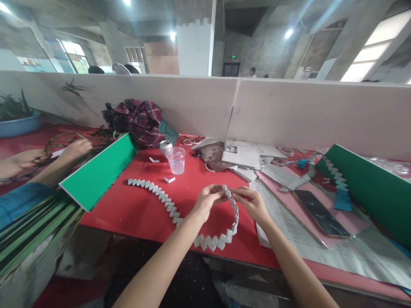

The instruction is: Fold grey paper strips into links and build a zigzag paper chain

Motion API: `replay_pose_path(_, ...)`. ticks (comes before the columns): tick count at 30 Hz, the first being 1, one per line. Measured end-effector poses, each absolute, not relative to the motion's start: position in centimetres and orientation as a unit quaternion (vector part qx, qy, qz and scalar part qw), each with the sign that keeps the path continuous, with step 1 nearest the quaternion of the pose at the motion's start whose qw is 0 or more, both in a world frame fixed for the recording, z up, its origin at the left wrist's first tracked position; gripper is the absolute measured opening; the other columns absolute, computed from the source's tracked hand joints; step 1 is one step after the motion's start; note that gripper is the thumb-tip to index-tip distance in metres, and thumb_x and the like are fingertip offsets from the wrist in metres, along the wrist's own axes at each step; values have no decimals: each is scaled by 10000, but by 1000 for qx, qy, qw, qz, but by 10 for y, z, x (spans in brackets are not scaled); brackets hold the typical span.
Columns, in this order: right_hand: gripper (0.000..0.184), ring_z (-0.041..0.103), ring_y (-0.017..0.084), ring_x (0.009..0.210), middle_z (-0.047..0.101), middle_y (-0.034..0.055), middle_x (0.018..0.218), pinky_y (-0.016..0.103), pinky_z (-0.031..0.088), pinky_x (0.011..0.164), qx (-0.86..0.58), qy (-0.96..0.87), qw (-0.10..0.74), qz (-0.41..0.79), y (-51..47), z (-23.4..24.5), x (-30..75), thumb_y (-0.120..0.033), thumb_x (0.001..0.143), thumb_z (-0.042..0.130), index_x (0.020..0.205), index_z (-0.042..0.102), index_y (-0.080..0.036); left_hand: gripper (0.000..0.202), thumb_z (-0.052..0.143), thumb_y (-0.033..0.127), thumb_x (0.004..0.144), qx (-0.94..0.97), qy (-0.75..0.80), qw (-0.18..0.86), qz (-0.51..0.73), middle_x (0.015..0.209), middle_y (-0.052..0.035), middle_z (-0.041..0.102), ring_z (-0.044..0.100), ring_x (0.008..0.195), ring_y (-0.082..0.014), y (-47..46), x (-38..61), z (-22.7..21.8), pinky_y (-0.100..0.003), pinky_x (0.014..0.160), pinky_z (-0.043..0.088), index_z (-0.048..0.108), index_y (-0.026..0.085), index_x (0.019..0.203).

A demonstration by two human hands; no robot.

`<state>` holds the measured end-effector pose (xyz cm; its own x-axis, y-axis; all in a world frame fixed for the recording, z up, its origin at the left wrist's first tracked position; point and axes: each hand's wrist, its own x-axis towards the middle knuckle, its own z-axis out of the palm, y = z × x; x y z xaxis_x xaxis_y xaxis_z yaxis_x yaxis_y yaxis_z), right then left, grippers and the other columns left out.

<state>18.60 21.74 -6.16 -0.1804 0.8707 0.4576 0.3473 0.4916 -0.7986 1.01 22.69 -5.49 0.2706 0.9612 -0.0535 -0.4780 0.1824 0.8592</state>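
Note:
A zigzag chain of folded paper [212, 243], grey-white, curves across the red table [128, 218]. One end lies at the left by the green divider, and the other rises between my two hands. My left hand [207, 201] pinches that raised end from the left. From the right, my right hand [252, 202] grips the same end with thumb and fingers. Two small folded paper pieces, one nearer [169, 180] and one farther [154, 160], lie loose beyond the chain.
A plastic cup [177, 161] and a can [165, 147] stand behind the chain. At right are a phone [320, 213], papers [242, 155] and another paper chain [335, 173]. Green dividers [102, 171] flank the space. At left, another person's hands [75, 149] work with leaves.

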Motion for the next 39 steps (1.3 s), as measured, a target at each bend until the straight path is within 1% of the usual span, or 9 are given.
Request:
replay_pose_path(3, 309, 581, 151, 631, 643, 44, 747, 279, 489, 604, -435, -695, 464, 335, 218, -63, 186, -408, 844, 550, 994, 712, -192, 196, 717, 190, 684, 406, 319, 684, 516, 793, -64, 665, 652, 736, -177, 226, 10, -53, -372, 797, 526, 624, 97, 828)
replay_pose_path(5, 295, 565, 147, 632, 636, 33, 707, 278, 479, 625, -437, -685, 460, 359, 219, -64, 187, -404, 847, 545, 934, 721, -184, 196, 713, 206, 690, 420, 315, 677, 516, 790, -66, 665, 653, 735, -178, 226, 11, -52, -380, 802, 526, 622, 97, 826)
replay_pose_path(8, 270, 597, 168, 730, 674, 48, 786, 293, 481, 710, -432, -663, 460, 403, 221, -66, 188, -389, 835, 564, 901, 716, -176, 185, 702, 206, 695, 429, 317, 675, 509, 789, -68, 664, 655, 730, -178, 223, 11, -49, -385, 805, 525, 619, 97, 819)
replay_pose_path(14, 299, 638, 223, 878, 697, 76, 953, 343, 498, 799, -429, -626, 471, 450, 222, -64, 188, -367, 751, 654, 982, 670, -176, 141, 690, 177, 691, 433, 346, 664, 503, 746, -54, 658, 654, 698, -170, 221, 13, -49, -376, 782, 532, 606, 105, 779)
replay_pose_path(17, 275, 640, 212, 837, 701, 69, 905, 327, 503, 763, -432, -646, 454, 435, 221, -63, 186, -376, 761, 645, 941, 669, -170, 141, 691, 181, 692, 430, 345, 660, 510, 752, -53, 658, 654, 705, -169, 222, 13, -50, -375, 787, 533, 613, 107, 784)
replay_pose_path(20, 237, 638, 192, 764, 698, 54, 817, 304, 503, 710, -444, -643, 485, 393, 220, -63, 185, -382, 776, 634, 869, 669, -167, 150, 687, 188, 700, 427, 340, 660, 517, 768, -59, 661, 656, 706, -168, 223, 13, -51, -366, 775, 536, 624, 105, 809)
replay_pose_path(26, 225, 654, 210, 798, 713, 62, 846, 326, 509, 756, -462, -660, 503, 312, 218, -66, 185, -377, 799, 613, 883, 696, -185, 164, 669, 188, 712, 446, 356, 649, 503, 824, -73, 665, 663, 713, -178, 223, 12, -50, -285, 627, 531, 642, 114, 856)
replay_pose_path(34, 235, 665, 227, 829, 716, 73, 880, 343, 528, 768, -466, -667, 505, 288, 218, -69, 185, -383, 798, 607, 892, 695, -185, 163, 670, 198, 715, 453, 348, 646, 507, 806, -60, 668, 658, 674, -154, 224, 13, -54, -283, 652, 538, 651, 117, 855)
replay_pose_path(39, 255, 675, 240, 839, 721, 76, 893, 357, 537, 766, -468, -674, 498, 280, 218, -69, 185, -401, 794, 601, 901, 699, -191, 145, 663, 182, 717, 458, 363, 634, 507, 809, -69, 671, 659, 700, -163, 224, 13, -52, -269, 623, 537, 658, 116, 846)
